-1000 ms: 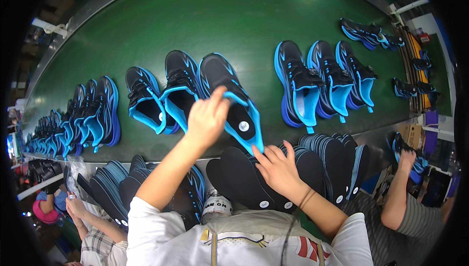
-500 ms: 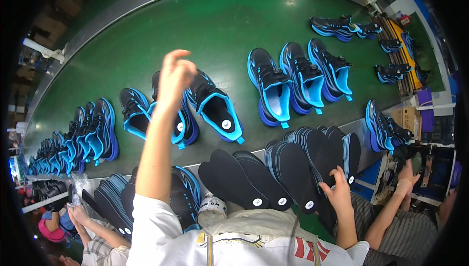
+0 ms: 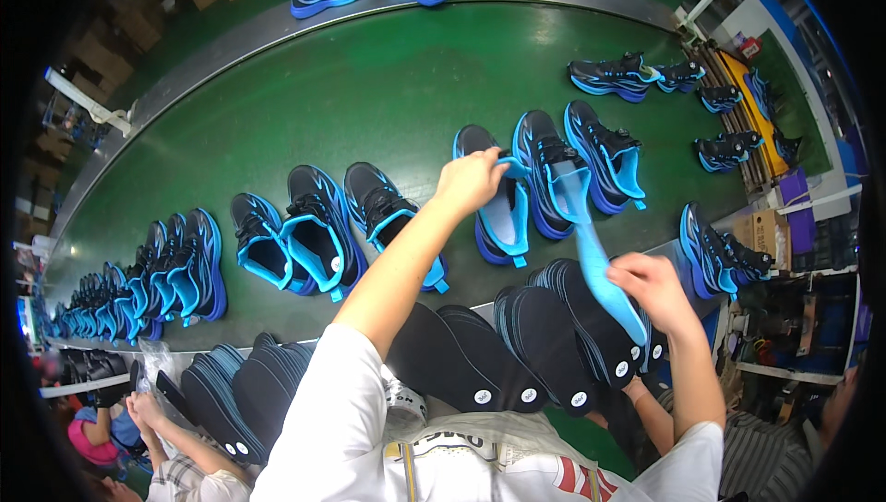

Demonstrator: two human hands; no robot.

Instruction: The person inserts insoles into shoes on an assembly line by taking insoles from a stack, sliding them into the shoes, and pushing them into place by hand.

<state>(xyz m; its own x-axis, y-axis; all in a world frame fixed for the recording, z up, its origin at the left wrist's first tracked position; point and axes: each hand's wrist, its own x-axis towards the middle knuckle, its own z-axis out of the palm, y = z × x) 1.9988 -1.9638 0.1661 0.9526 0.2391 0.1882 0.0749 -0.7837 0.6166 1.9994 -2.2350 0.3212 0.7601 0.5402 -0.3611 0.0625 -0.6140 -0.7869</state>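
Note:
My left hand (image 3: pixel 472 179) reaches over to a black and blue sneaker (image 3: pixel 501 225), its fingers closed on the tongue at the shoe's opening. A pale lining shows inside that shoe. In my right hand (image 3: pixel 653 292) is a thin, light-blue insole (image 3: pixel 602 276), blurred by motion and pinched at its side. The insole's far end overlaps the opening of the middle sneaker (image 3: pixel 544 165); whether it is inside cannot be told. Another sneaker (image 3: pixel 602 153) stands to the right of these. Below my right hand lie stacked black insoles (image 3: pixel 540 336) with round white stickers.
Three sneakers (image 3: pixel 318 225) stand left of my forearm on the green belt (image 3: pixel 388 77), and a long row (image 3: pixel 198 267) runs farther left. More insole stacks (image 3: pixel 221 396) lie along the near edge. A co-worker's hands (image 3: pixel 148 410) are at lower left; another person's arm is at lower right.
My left hand has come from above the left trio to the right-hand group and closed on a tongue. My right hand has risen from the insole stack with a light-blue insole.

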